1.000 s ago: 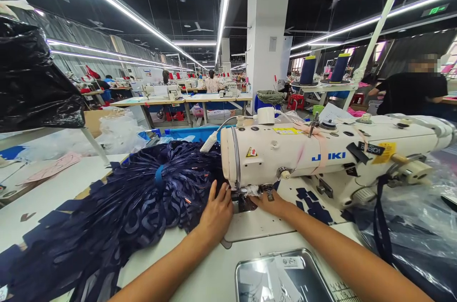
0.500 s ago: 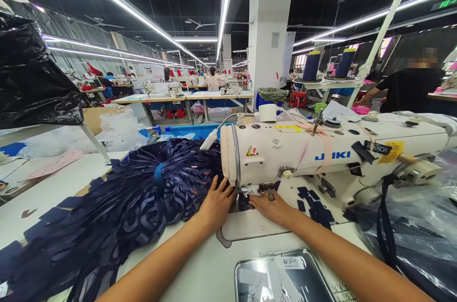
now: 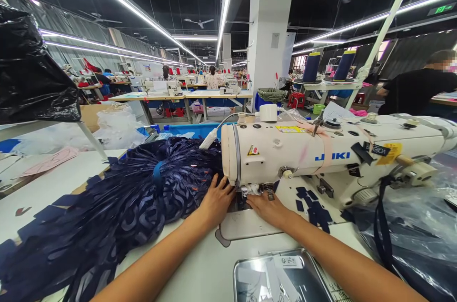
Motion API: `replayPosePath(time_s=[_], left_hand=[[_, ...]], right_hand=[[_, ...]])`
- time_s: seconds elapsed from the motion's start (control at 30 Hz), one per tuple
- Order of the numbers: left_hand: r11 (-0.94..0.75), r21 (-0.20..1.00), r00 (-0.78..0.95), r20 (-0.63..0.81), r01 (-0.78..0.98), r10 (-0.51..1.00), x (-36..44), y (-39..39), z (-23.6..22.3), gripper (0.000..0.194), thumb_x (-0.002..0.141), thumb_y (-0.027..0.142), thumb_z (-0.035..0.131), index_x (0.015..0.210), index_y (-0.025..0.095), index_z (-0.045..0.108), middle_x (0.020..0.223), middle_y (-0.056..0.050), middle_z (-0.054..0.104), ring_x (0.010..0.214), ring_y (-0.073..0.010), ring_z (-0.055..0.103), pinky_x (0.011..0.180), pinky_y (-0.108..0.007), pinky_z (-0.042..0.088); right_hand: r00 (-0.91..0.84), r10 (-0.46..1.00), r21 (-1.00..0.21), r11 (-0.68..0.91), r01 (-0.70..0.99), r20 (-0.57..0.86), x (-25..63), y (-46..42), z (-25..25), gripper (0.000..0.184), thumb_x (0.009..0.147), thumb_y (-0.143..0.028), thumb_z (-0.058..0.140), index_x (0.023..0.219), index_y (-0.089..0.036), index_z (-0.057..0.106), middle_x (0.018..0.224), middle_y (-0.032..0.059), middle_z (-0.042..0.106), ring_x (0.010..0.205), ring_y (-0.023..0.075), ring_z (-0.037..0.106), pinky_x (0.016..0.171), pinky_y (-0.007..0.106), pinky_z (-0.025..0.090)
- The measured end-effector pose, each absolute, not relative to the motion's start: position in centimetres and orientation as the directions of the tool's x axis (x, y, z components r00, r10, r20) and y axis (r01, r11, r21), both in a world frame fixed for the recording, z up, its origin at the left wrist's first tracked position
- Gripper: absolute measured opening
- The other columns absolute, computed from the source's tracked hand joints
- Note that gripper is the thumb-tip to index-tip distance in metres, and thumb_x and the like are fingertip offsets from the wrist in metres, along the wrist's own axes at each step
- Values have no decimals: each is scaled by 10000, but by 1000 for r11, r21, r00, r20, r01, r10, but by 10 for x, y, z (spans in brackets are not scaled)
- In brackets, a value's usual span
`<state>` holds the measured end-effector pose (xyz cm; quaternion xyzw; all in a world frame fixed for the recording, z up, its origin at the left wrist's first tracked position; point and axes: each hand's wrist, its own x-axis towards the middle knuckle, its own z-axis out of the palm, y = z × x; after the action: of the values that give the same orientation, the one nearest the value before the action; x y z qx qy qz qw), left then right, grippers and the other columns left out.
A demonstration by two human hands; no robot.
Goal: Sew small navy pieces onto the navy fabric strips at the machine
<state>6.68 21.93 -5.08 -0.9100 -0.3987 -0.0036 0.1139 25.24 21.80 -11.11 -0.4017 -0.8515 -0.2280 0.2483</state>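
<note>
A white JUKI sewing machine [image 3: 321, 154] stands on the white table [image 3: 200, 264]. A big heap of navy blue fabric pieces [image 3: 117, 206], tied with a blue band, lies left of it. My left hand [image 3: 216, 199] lies flat with fingers stretched out on the edge of the heap, just left of the needle. My right hand [image 3: 266, 206] rests flat on the machine bed under the presser foot, its fingertips hidden by the machine head. A small dark piece under the needle is barely visible.
A metal tray [image 3: 278, 276] sits at the table's near edge. Small navy cut pieces [image 3: 314, 206] lie right of the needle. A black plastic bag [image 3: 32, 73] hangs at the left. Clear plastic [image 3: 421, 226] covers the right. Another person in black [image 3: 417, 87] works at the back right.
My left hand has slid forward and slightly right toward the needle. My right hand has moved a little left and forward with it.
</note>
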Motion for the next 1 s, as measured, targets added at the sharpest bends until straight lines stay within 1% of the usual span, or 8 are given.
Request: replayPosePath(time_s=[0.13,0.37,0.57,0.67,0.73,0.8,0.9,1.0], left_hand=[[-663,-188,687,112,724,718,68,224,-51,336,779,64,437,1049,137,622,1050,-129,624,1129,-307,462,975,-539,310],[-662,-173,683,128,729,719,70,227,-50,306,788,63,425,992,135,642,995,-123,637,1102,-291,477,969,-513,321],[-662,-154,679,116,733,725,74,233,-51,312,809,75,422,1044,118,623,1073,-144,617,1143,-303,454,980,-526,313],[-652,-191,676,111,734,728,75,219,-56,311,834,122,421,1090,95,596,1186,-161,560,1185,-312,422,1006,-523,288],[-664,-245,700,107,707,706,70,197,-60,350,824,192,478,1135,55,558,1265,-185,495,1221,-333,379,1018,-506,287],[-713,-273,756,94,646,648,58,170,-60,350,802,272,534,1092,80,574,1266,-172,498,1202,-336,401,977,-482,346],[-742,-245,780,255,624,571,25,130,-46,245,847,243,444,1038,167,576,1154,-59,594,1073,-224,514,940,-399,398],[-586,-143,564,521,798,641,-29,103,-17,270,839,179,415,1060,173,568,1167,-71,588,1070,-184,522,952,-358,404]], right_hand=[[-563,520,277,527,803,643,252,218,-118,264,898,-175,372,867,-185,634,628,58,631,578,201,580,538,297,477],[-506,597,146,547,824,622,255,224,-136,272,900,-166,370,983,-197,627,695,88,632,652,229,616,608,348,526],[-589,502,273,567,777,633,256,226,-134,314,879,-93,344,976,-194,625,735,99,648,650,222,623,593,350,543],[-610,390,329,582,744,690,260,224,-139,394,876,-71,258,971,-189,621,778,104,664,649,237,631,558,370,543],[-591,312,316,614,723,744,265,223,-143,437,890,-107,203,960,-210,622,765,89,670,612,225,631,505,341,535],[-543,315,253,634,731,778,271,223,-143,389,913,-224,237,953,-218,625,713,85,663,581,228,626,475,335,532],[-550,304,230,678,699,778,274,220,-132,315,891,-307,332,954,-225,630,779,99,675,636,251,644,490,349,545],[-608,216,213,805,554,764,265,205,-112,269,885,-291,371,912,-244,635,834,73,682,694,210,657,527,268,552]])
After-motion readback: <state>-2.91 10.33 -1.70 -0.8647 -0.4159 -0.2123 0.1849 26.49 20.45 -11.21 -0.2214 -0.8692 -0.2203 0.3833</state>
